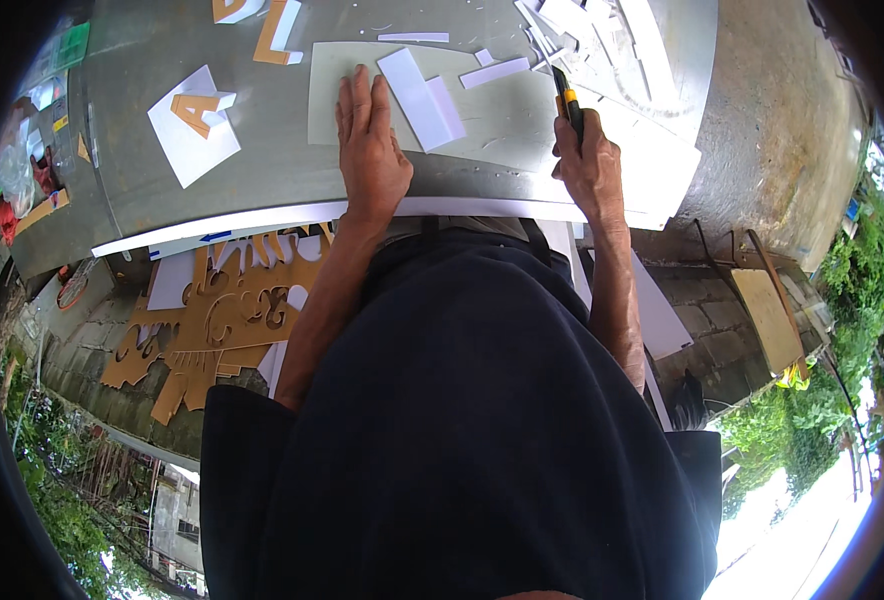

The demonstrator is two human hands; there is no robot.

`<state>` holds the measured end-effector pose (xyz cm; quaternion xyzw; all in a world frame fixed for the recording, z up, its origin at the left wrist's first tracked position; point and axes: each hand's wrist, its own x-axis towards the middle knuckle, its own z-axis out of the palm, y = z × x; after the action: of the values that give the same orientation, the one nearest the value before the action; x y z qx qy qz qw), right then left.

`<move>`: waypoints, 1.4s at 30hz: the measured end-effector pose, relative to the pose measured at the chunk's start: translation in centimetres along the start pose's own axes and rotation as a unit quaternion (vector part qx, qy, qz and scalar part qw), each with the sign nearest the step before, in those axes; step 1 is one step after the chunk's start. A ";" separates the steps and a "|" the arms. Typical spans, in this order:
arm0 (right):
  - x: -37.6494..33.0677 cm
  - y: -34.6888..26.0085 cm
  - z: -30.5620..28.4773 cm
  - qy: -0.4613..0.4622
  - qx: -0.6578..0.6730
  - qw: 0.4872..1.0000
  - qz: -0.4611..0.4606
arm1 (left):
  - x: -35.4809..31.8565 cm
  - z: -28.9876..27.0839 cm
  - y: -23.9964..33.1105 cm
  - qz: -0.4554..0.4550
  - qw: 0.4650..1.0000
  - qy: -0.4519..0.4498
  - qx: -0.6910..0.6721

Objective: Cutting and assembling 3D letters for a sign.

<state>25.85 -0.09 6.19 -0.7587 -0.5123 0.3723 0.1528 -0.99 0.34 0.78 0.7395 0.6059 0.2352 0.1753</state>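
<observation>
Left hand (370, 150) lies flat, fingers spread, pinning the pale sheet (482, 115); right hand (590, 165) grips a utility knife (566, 102), seemingly mid-cutting; next needs steady pressure.

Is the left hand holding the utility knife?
No, the left hand lies flat and open on the pale cutting mat, while the right hand grips the yellow-and-black utility knife.

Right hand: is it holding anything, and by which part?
The right hand grips a black-and-yellow utility knife by its handle's lower end; its upper end protrudes.
</observation>
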 end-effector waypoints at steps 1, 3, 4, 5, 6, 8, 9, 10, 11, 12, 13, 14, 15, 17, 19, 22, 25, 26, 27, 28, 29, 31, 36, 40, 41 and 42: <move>0.3 -0.5 0.4 0.008 -0.016 1.000 -0.007 | -0.1 -0.4 -0.3 -0.037 0.999 0.025 -0.022; 0.9 -1.7 1.6 0.005 -0.042 0.998 -0.039 | -0.3 -0.9 -1.1 -0.068 0.995 0.062 -0.043; 1.1 -2.3 2.0 0.003 -0.072 0.995 -0.066 | -0.2 -1.1 -0.9 -0.069 0.994 0.068 -0.042; 1.8 -2.7 2.8 0.002 -0.062 0.994 -0.086 | 0.0 -1.3 -0.2 -0.067 0.996 0.061 -0.025; 2.1 -3.0 3.3 -0.003 -0.074 0.992 -0.106 | 0.1 -1.4 0.5 -0.066 0.996 0.054 -0.008; 3.2 -3.6 5.2 0.006 -0.128 0.981 -0.148 | 0.5 -0.4 1.2 -0.054 0.996 0.067 0.005; 3.8 -3.6 5.7 -0.003 -0.153 0.976 -0.155 | 0.9 -0.2 2.1 -0.060 0.997 0.038 0.030; 4.2 -3.9 5.7 -0.005 -0.155 0.975 -0.162 | 1.1 -0.3 2.7 -0.069 0.996 0.009 0.055; 4.5 -4.1 5.6 0.001 -0.162 0.971 -0.177 | 1.1 0.0 2.5 -0.073 0.996 -0.013 0.048; 4.9 -4.2 5.5 0.006 -0.169 0.967 -0.191 | 1.2 0.0 2.3 -0.077 0.996 -0.009 0.048; 5.2 -4.2 5.2 0.006 -0.194 0.963 -0.188 | 1.3 -0.1 2.0 -0.073 0.996 -0.006 0.048; 5.5 -4.2 4.9 0.005 -0.195 0.962 -0.192 | 1.3 -0.1 1.6 -0.068 0.997 -0.003 0.048; 5.8 -4.1 4.7 0.006 -0.207 0.963 -0.175 | 1.2 -0.1 1.0 -0.070 0.996 -0.001 0.048; 6.2 -4.1 4.4 -0.002 -0.216 0.968 -0.130 | 0.7 0.0 -0.5 -0.050 0.997 0.050 -0.021; 6.4 -4.1 4.6 0.017 -0.214 0.970 -0.112 | 0.6 -0.1 -1.8 -0.044 0.997 0.064 0.004; 5.6 -3.5 4.8 0.032 -0.193 0.976 -0.091 | -0.1 -0.5 -2.6 -0.035 0.995 0.092 0.024; 3.5 -2.8 5.0 0.019 -0.029 0.997 -0.075 | -0.8 -1.0 -2.3 -0.027 0.992 0.123 0.018; 2.7 -2.7 4.8 0.020 -0.030 0.996 -0.077 | -1.0 -0.9 -1.5 -0.057 0.995 0.077 -0.037; 1.8 -2.6 4.4 -0.030 0.037 0.998 -0.037 | -0.9 -0.8 -0.7 -0.087 0.992 0.030 -0.092; 0.9 -2.5 4.1 -0.082 0.103 0.991 0.004 | -0.8 -0.6 -0.1 -0.088 0.991 0.032 -0.092; 0.1 -2.5 4.0 -0.094 0.128 0.987 -0.002 | -0.6 -0.3 0.5 -0.086 0.991 0.042 -0.090; -0.6 -1.9 3.9 -0.108 0.141 0.984 0.001 | -0.3 0.1 1.2 -0.067 0.992 0.040 -0.094; -1.5 -0.9 3.5 -0.121 0.156 0.980 0.015 | 0.8 0.8 0.6 -0.002 0.996 0.057 -0.063; -1.7 -0.2 3.1 -0.116 0.142 0.983 0.018 | 1.2 0.7 -0.1 0.025 0.999 0.045 -0.013; -1.7 0.0 3.1 -0.116 0.146 0.982 0.026 | 1.4 0.7 -0.3 0.008 0.999 0.030 -0.024; -1.8 0.1 3.1 -0.115 0.149 0.982 0.034 | 1.6 0.7 -0.5 0.008 0.999 0.026 -0.024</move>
<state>23.37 -2.20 4.74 -0.6966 -0.4392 0.5342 0.1911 -0.78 2.02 0.16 0.7334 0.5986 0.2702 0.1754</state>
